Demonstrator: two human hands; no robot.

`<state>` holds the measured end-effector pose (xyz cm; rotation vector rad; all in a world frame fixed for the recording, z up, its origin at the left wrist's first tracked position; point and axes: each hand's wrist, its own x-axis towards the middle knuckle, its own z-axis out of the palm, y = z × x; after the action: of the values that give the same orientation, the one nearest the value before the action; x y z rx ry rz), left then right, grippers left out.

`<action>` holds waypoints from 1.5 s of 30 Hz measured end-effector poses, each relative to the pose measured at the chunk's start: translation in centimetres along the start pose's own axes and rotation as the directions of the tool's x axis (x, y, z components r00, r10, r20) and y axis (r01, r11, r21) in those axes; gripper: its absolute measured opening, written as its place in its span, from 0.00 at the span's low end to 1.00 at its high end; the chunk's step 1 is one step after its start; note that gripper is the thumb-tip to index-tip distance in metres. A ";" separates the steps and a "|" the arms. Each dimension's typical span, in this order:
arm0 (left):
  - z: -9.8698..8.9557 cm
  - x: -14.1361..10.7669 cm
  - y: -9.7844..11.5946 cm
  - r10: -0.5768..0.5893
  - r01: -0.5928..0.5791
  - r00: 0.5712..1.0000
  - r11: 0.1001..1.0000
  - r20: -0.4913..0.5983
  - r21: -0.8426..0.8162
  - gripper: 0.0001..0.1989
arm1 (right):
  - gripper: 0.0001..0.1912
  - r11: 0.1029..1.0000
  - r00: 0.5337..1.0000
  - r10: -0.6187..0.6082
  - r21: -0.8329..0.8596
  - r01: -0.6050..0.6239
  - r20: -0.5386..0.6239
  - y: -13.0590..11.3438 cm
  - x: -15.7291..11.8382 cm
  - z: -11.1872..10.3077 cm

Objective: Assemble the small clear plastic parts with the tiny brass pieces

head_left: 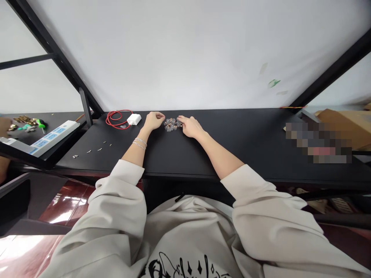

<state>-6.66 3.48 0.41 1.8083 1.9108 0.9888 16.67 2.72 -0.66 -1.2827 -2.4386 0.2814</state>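
Note:
A small pile of clear and copper-coloured pieces (172,124) lies near the back of the black table. Just left of the pile is my left hand (154,120), its thumb and forefinger pinched together; whatever may be between them is too small to make out. My right hand (190,126) rests at the pile's right side, palm down, fingertips on or beside the rightmost pieces. Its fingers are close together and partly hidden, so whether they grip a piece does not show.
A white power adapter (134,119) and a coiled red cable (116,124) sit left of my left hand. Small pale bits (89,151) are scattered at the table's left. A power strip (55,138) lies beyond the frame post; a cardboard box (344,127) stands at right.

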 end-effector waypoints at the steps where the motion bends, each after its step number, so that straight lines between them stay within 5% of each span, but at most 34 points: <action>1: 0.0 0.0 0.0 0.007 -0.007 1.000 1.000 -0.024 0.004 0.08 | 0.34 1.000 1.000 0.004 -0.006 -0.004 -0.008 0.0 0.0 0.0; 17: 1.9 -1.7 2.9 0.262 -0.261 0.965 0.965 -0.005 0.038 0.10 | 0.29 0.996 0.998 0.027 0.091 -0.022 -0.057 1.4 0.2 0.1; 25: 2.6 -2.3 3.5 0.361 -0.366 0.930 0.925 0.068 0.099 0.12 | 0.21 0.979 0.974 0.188 0.101 -0.175 -0.126 1.6 0.1 -0.8; 32: 4.0 -2.7 3.7 0.423 -0.456 0.886 0.871 0.193 0.186 0.13 | 0.21 0.980 0.967 0.152 0.160 -0.121 -0.202 2.4 0.3 -0.4; 38: 3.8 -1.9 2.9 0.413 -0.434 0.894 0.895 0.174 0.105 0.11 | 0.23 0.991 0.981 0.076 0.123 -0.055 -0.181 3.0 0.6 0.3; 45: 2.6 -1.6 2.7 0.279 -0.295 0.954 0.942 0.114 0.160 0.13 | 0.23 0.974 0.974 0.134 0.207 -0.095 -0.185 3.5 0.8 0.3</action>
<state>-2.77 2.52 0.04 2.2424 1.7608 0.8293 18.78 5.39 -1.98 -1.2994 -2.1168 0.3964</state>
